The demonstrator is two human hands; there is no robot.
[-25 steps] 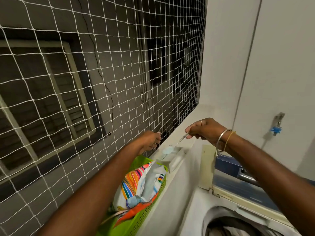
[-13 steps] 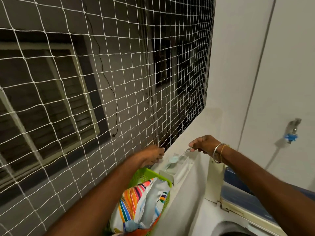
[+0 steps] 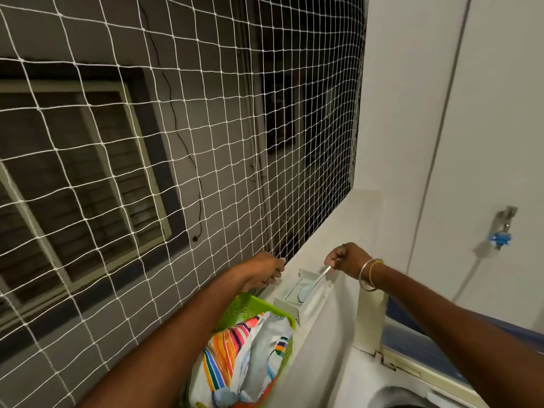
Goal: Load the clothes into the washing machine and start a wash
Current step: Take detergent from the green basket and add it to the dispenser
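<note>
A small white detergent tray (image 3: 306, 301) lies on the ledge beside the net. My right hand (image 3: 347, 259) pinches the handle of a metal spoon (image 3: 312, 285) whose bowl rests inside the tray. My left hand (image 3: 265, 272) is curled at the net's lower edge just left of the tray; what it grips is hidden. A green basket (image 3: 250, 307) below holds a striped, multicoloured detergent bag (image 3: 244, 357). The top-loading washing machine (image 3: 365, 378) stands at the lower right with its lid (image 3: 418, 346) raised, its drum opening cut off by the frame.
A white rope net (image 3: 182, 142) covers the window opening on the left. White walls fill the right side, with a tap carrying a blue fitting (image 3: 500, 238). The narrow ledge (image 3: 326, 240) runs along the net's foot.
The view has tilted upward, so hands, tray and basket sit lower in frame. My right hand has dropped closer to the tray with the spoon. My left hand stays at the net.
</note>
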